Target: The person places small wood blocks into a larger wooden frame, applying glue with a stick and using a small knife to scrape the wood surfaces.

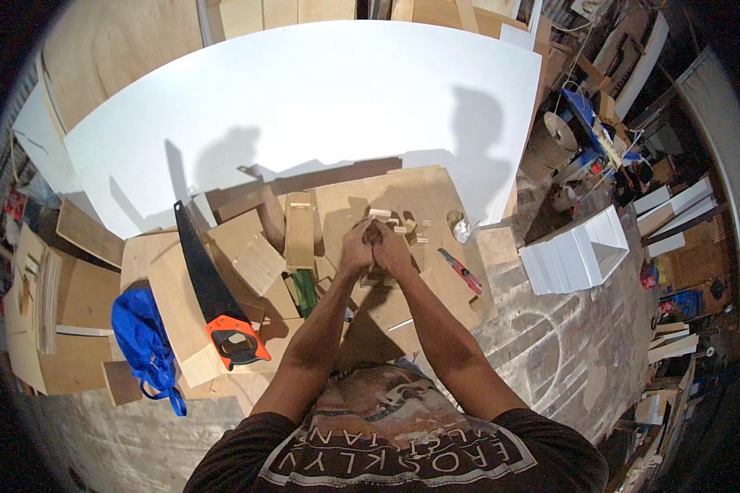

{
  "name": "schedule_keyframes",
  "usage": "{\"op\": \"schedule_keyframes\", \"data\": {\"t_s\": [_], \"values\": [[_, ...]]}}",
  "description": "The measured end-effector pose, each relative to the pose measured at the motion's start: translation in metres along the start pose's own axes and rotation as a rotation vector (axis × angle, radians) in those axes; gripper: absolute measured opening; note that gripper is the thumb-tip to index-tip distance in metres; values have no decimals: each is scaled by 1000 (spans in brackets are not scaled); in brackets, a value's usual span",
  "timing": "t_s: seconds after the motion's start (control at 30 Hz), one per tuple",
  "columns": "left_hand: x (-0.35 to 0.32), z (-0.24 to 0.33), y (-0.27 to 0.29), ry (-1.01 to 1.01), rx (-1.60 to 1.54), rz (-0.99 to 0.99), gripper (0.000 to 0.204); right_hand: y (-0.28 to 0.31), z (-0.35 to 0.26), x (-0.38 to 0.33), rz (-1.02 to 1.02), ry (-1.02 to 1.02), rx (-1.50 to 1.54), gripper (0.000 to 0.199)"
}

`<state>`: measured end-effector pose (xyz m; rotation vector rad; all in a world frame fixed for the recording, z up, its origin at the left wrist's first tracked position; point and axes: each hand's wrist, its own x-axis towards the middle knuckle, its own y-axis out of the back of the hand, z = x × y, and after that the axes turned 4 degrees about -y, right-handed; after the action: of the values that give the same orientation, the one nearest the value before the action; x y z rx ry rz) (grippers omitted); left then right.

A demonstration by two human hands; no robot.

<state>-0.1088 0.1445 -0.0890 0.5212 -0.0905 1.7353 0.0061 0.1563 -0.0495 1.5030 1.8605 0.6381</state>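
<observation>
My left hand [357, 247] and my right hand [393, 250] meet over the middle of the wooden worktable [448, 193]. Both are closed with their fingers together, and whatever they hold is hidden or too small to name. Just beyond the fingers lie a short pale wood piece [380, 214] and several smaller wood bits [409, 223]. To the right of my right hand rests a red utility knife [460, 271]. A thin white stick [400, 324] lies near my right forearm. On the left, a handsaw [210, 279] with an orange and black handle lies across the boards.
A large white panel [321, 90] stands behind the table. Wood offcuts [259, 263] and a narrow wooden box [299, 230] crowd the table's left half. A blue bag [144, 329] hangs at the left edge. A white box-like frame [571, 255] stands at right, near stacked boards [674, 214].
</observation>
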Motion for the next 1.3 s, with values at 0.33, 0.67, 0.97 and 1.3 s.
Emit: {"op": "schedule_keyframes", "data": {"t_s": [0.33, 0.67, 0.97, 1.3], "values": [[2, 10, 2, -45, -21, 4, 33, -2, 1, -1, 10, -75, 3, 43], [3, -26, 5, 113, 119, 23, 37, 30, 4, 9, 376, 241, -150, 31], [18, -3, 7, -46, 175, -95, 47, 40, 21, 17, 266, 359, -491, 47], [18, -7, 8, -154, 205, -101, 51, 49, 8, 10, 174, 290, -542, 38]]}}
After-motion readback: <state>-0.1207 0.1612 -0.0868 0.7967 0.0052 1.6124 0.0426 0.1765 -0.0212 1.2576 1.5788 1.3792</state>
